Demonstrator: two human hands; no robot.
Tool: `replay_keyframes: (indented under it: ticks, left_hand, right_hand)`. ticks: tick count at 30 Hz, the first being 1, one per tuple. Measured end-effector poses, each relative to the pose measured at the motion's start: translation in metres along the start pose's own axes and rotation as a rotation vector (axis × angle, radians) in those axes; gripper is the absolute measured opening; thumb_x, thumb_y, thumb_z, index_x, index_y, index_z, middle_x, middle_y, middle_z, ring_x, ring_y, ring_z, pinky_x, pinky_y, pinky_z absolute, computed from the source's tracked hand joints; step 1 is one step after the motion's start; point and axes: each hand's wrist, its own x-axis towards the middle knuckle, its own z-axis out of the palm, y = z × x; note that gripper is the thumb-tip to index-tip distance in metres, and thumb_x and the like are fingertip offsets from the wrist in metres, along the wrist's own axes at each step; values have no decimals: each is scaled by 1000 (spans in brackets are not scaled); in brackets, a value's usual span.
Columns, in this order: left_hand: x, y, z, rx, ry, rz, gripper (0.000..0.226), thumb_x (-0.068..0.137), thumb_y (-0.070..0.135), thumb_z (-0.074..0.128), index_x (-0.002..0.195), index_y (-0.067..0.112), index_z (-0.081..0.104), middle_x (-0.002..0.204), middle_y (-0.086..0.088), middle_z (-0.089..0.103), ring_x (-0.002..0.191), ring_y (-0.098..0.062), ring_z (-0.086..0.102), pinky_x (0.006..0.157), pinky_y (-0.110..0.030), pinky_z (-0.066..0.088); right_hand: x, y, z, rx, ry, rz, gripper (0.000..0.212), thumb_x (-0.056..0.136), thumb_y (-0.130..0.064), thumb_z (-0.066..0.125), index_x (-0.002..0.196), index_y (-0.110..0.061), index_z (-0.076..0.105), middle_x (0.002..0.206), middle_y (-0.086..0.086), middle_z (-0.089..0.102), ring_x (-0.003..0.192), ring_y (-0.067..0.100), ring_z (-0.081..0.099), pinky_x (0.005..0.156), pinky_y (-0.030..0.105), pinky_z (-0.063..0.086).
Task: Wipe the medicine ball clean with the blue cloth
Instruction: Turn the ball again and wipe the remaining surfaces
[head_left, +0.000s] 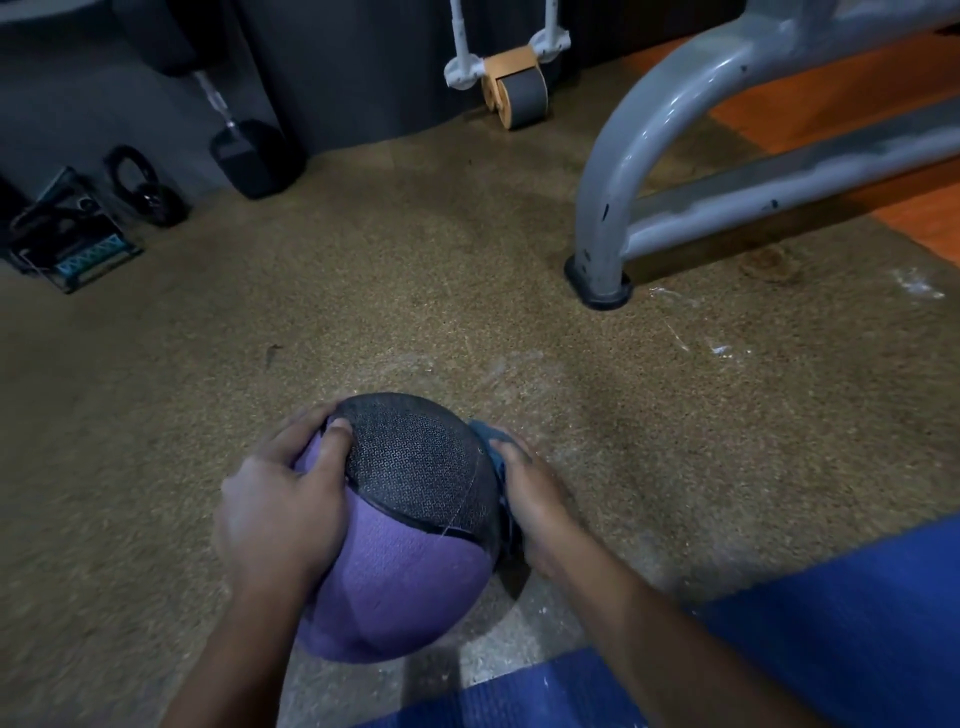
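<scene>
Left hand (280, 506) spread on the medicine ball (400, 530) (purple-and-black), right hand (535, 499) pressing the blue cloth (491, 441) against its side.

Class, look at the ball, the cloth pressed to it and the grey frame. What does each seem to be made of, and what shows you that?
Ball: probably rubber, with a matt purple body and a black panel with a fine raised pattern.
Cloth: soft woven fabric, likely; it bunches under the right hand.
Frame: painted metal tube, glossy grey with dark chips in the paint.
</scene>
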Motion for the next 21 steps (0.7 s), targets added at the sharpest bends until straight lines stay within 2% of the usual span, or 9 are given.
replay_keyframes:
  ticks: [3, 6, 8, 10, 13, 14, 16, 18, 21]
  left_hand:
    - [7, -4, 0, 11, -17, 4, 25, 91, 49, 56, 113, 49, 68, 126, 5, 67, 118, -29, 58, 95, -38, 42]
    - [9, -12, -4, -30, -46, 89, 25, 92, 46, 58, 114, 46, 69, 126, 13, 66, 118, -15, 58, 92, -31, 39]
    - [9, -14, -5, -44, -62, 114, 25, 92, 43, 59, 115, 44, 69, 126, 17, 65, 115, -8, 56, 93, -29, 38]
    - [10, -15, -4, -37, -47, 105, 25, 92, 44, 59, 115, 45, 69, 126, 18, 65, 117, -10, 56, 93, -29, 38]
    - [11, -12, -2, -31, -17, 40, 24, 91, 50, 57, 112, 49, 68, 123, 15, 67, 117, -18, 58, 92, -32, 40]
    - [12, -11, -2, -33, -18, 17, 25, 90, 52, 55, 111, 51, 68, 122, 12, 69, 116, -21, 59, 92, -34, 41]
    - [15, -6, -2, 38, -24, -12, 30, 92, 53, 50, 116, 49, 66, 126, 4, 67, 117, -29, 58, 93, -39, 43]
    - [14, 2, 3, 241, -62, 68, 44, 93, 57, 40, 130, 43, 59, 144, 0, 53, 131, -32, 48, 103, -46, 39]
    - [1, 16, 15, 486, -168, 307, 69, 82, 74, 27, 143, 44, 43, 156, 9, 36, 145, -24, 29, 112, -54, 26]
  right_hand:
    - [-42, -3, 11, -108, 240, -311, 41, 81, -49, 49, 121, -46, 60, 133, -9, 54, 123, 13, 51, 107, 41, 42]
    - [-71, -40, 37, -599, 182, -720, 52, 80, -55, 43, 131, -48, 53, 135, -13, 49, 126, 18, 39, 104, 36, 33]
    - [-64, -63, 53, -815, 113, -807, 49, 83, -53, 44, 131, -48, 52, 134, -13, 50, 122, 22, 38, 102, 38, 34]
    - [-38, -74, 56, -800, 63, -697, 45, 85, -50, 45, 129, -47, 55, 133, -12, 53, 119, 21, 42, 101, 38, 35]
    - [1, -63, 32, -416, -31, -394, 28, 89, -34, 53, 114, -41, 65, 120, -10, 64, 114, 18, 57, 97, 34, 46]
    - [3, -56, 22, -278, -41, -294, 25, 92, -27, 53, 111, -37, 66, 112, -10, 65, 108, 18, 61, 87, 27, 52]
    - [-3, -43, 9, -121, -61, -152, 26, 100, -19, 48, 118, -31, 61, 101, -16, 60, 91, 7, 61, 60, 10, 49]
    - [-5, -32, 2, -47, -62, -94, 29, 102, -17, 45, 127, -27, 58, 97, -17, 56, 80, -3, 53, 47, 5, 43]
    - [3, -30, 0, -27, -35, -82, 31, 102, -20, 46, 129, -28, 60, 107, -6, 59, 81, -1, 56, 51, 8, 47]
